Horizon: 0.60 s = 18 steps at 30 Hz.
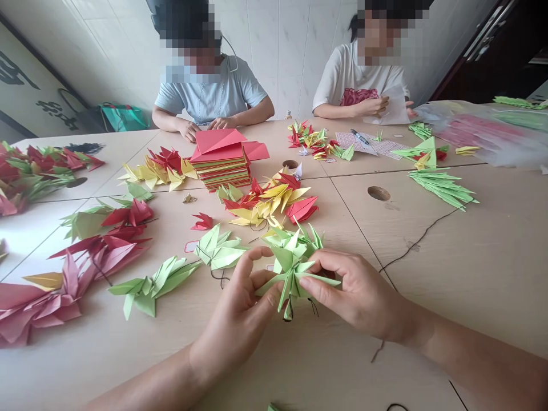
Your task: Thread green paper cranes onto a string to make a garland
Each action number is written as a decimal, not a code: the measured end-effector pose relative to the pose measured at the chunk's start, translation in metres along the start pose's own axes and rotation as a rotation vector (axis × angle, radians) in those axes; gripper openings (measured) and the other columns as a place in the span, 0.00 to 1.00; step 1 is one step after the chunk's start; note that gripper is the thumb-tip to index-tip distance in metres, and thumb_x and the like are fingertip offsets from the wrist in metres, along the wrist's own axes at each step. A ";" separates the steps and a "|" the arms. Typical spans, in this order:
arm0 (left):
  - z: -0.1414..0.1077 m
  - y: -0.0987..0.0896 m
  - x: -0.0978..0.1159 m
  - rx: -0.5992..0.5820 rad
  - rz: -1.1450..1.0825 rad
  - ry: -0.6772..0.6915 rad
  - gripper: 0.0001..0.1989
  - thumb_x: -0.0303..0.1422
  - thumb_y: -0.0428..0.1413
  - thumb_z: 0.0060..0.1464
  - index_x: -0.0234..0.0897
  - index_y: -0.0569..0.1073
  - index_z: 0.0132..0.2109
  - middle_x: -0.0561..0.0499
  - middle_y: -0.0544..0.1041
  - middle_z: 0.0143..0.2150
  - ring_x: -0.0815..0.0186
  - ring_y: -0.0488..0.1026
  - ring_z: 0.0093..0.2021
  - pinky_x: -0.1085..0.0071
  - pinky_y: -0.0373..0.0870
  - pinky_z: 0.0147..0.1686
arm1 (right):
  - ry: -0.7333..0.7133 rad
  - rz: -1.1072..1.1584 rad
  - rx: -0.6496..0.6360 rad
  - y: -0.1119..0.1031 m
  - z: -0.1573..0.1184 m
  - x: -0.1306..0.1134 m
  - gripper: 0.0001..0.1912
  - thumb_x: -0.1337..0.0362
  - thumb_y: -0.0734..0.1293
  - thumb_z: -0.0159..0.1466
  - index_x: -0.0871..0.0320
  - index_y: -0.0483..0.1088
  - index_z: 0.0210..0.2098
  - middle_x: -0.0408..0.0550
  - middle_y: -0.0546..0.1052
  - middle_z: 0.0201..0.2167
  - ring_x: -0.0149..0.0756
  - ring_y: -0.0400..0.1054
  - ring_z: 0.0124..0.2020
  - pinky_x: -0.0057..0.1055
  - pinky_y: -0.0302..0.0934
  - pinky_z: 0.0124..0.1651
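Between my two hands is a cluster of light green folded paper cranes, with black thread hanging at its lower side. My left hand pinches its left side between thumb and fingers. On the right side, my right hand grips a pointed green tip with thumb and forefinger. Just left of my left hand lies another green paper crane cluster on the table. Farther left rests a second green cluster, joined to black thread. Beyond my hands sits a pile of red and yellow paper cranes.
A stack of coloured paper squares stands mid-table. Pink and red cranes fill the left. At right lie green folded strips, black thread, a table hole and a plastic bag. Two people sit across the table.
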State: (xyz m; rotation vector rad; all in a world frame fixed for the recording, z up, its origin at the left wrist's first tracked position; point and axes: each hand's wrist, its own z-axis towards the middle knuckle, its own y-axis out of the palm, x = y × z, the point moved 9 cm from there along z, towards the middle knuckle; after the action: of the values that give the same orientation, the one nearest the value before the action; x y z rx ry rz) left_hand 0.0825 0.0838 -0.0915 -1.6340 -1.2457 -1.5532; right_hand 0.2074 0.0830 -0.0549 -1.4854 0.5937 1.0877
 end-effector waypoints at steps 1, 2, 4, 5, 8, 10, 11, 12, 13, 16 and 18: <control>0.000 -0.001 0.000 0.017 0.013 0.006 0.15 0.34 0.55 0.62 0.44 0.59 0.52 0.55 0.73 0.32 0.72 0.66 0.29 0.77 0.63 0.28 | 0.052 0.040 -0.023 0.001 0.000 0.004 0.09 0.65 0.63 0.65 0.58 0.68 0.27 0.40 0.70 0.25 0.30 0.62 0.28 0.26 0.57 0.31; 0.000 -0.003 0.001 0.030 0.026 0.012 0.13 0.34 0.55 0.62 0.44 0.59 0.50 0.55 0.73 0.33 0.71 0.66 0.29 0.76 0.63 0.29 | 0.098 0.080 -0.048 0.002 0.000 0.007 0.09 0.64 0.63 0.65 0.58 0.68 0.28 0.40 0.70 0.25 0.29 0.62 0.28 0.26 0.57 0.31; -0.001 -0.004 0.002 0.038 0.056 0.038 0.09 0.34 0.55 0.62 0.44 0.60 0.45 0.55 0.72 0.33 0.70 0.67 0.32 0.76 0.63 0.30 | 0.165 0.142 -0.091 0.005 0.000 0.012 0.10 0.61 0.63 0.66 0.58 0.68 0.29 0.40 0.69 0.26 0.29 0.62 0.29 0.25 0.56 0.31; -0.001 -0.004 0.002 0.033 0.073 0.056 0.07 0.33 0.55 0.62 0.43 0.61 0.42 0.56 0.72 0.33 0.70 0.67 0.33 0.76 0.63 0.31 | 0.190 0.161 -0.109 0.007 -0.001 0.014 0.10 0.60 0.64 0.66 0.58 0.68 0.29 0.40 0.69 0.26 0.29 0.61 0.29 0.25 0.56 0.31; -0.002 -0.003 0.005 0.009 0.174 0.110 0.06 0.33 0.54 0.62 0.40 0.65 0.36 0.55 0.69 0.31 0.70 0.66 0.32 0.75 0.62 0.31 | 0.270 0.174 -0.146 0.011 -0.002 0.022 0.12 0.56 0.68 0.62 0.57 0.68 0.29 0.39 0.67 0.26 0.29 0.59 0.28 0.25 0.53 0.29; -0.002 -0.001 0.007 -0.007 0.275 0.138 0.07 0.33 0.52 0.63 0.39 0.68 0.35 0.54 0.69 0.30 0.69 0.64 0.31 0.74 0.62 0.31 | 0.318 0.158 -0.164 0.013 -0.004 0.028 0.15 0.54 0.71 0.59 0.57 0.65 0.27 0.38 0.63 0.23 0.29 0.55 0.26 0.26 0.50 0.26; -0.003 -0.001 0.008 -0.010 0.329 0.151 0.08 0.33 0.51 0.63 0.38 0.69 0.34 0.53 0.70 0.29 0.68 0.64 0.30 0.73 0.61 0.32 | 0.331 0.146 -0.170 0.014 -0.004 0.030 0.17 0.54 0.72 0.58 0.57 0.63 0.25 0.38 0.61 0.23 0.28 0.54 0.26 0.26 0.48 0.25; -0.003 -0.001 0.010 -0.008 0.383 0.162 0.09 0.32 0.51 0.63 0.38 0.70 0.34 0.53 0.70 0.29 0.67 0.64 0.30 0.73 0.62 0.33 | 0.337 0.130 -0.172 0.014 -0.004 0.031 0.18 0.54 0.72 0.57 0.57 0.62 0.24 0.37 0.60 0.22 0.28 0.53 0.25 0.26 0.46 0.25; -0.002 -0.001 0.012 0.004 0.440 0.174 0.09 0.32 0.51 0.63 0.38 0.71 0.34 0.52 0.71 0.29 0.66 0.65 0.31 0.72 0.62 0.34 | 0.337 0.120 -0.173 0.014 -0.005 0.032 0.19 0.53 0.72 0.57 0.57 0.61 0.23 0.37 0.59 0.22 0.28 0.52 0.25 0.26 0.45 0.25; -0.002 -0.005 0.023 0.087 0.628 0.238 0.07 0.30 0.55 0.59 0.40 0.75 0.32 0.51 0.74 0.29 0.64 0.65 0.33 0.71 0.60 0.35 | 0.334 0.136 -0.177 0.013 -0.005 0.032 0.19 0.53 0.71 0.58 0.57 0.61 0.24 0.38 0.59 0.22 0.28 0.51 0.25 0.26 0.45 0.25; -0.002 -0.007 0.027 0.128 0.725 0.272 0.07 0.28 0.56 0.58 0.42 0.76 0.32 0.52 0.75 0.28 0.64 0.64 0.32 0.72 0.59 0.33 | 0.336 0.162 -0.187 0.013 -0.005 0.032 0.18 0.52 0.71 0.58 0.57 0.62 0.25 0.38 0.59 0.22 0.28 0.51 0.25 0.26 0.45 0.25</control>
State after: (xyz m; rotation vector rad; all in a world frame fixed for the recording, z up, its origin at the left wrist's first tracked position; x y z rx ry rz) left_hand 0.0726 0.0911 -0.0661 -1.4901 -0.5019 -1.1497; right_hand 0.2122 0.0816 -0.0893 -1.8273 0.8778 1.0457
